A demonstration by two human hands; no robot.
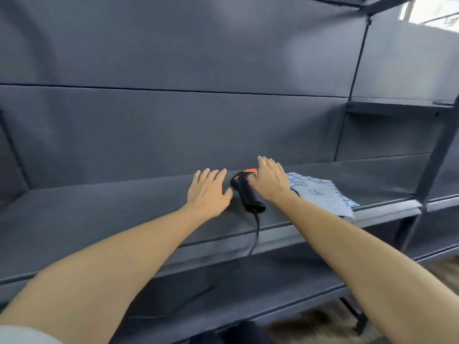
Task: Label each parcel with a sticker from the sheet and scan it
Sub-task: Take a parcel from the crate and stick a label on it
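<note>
A black handheld scanner [244, 191] with an orange tip lies on the grey shelf [124, 214], its cable hanging over the front edge. My left hand [208, 192] lies flat on the shelf just left of the scanner, fingers straight. My right hand [270, 181] hovers with straight fingers just right of the scanner, over its orange end, holding nothing. A white sticker sheet [320, 192] with small printed labels lies on the shelf to the right, partly under my right wrist. No parcel is in view.
Grey fabric panels [173, 125] close the back of the shelving. A lower shelf [248, 289] runs beneath. A dark metal upright [432, 157] stands at the right, with another shelf bay beyond it. Patterned floor shows at the bottom right.
</note>
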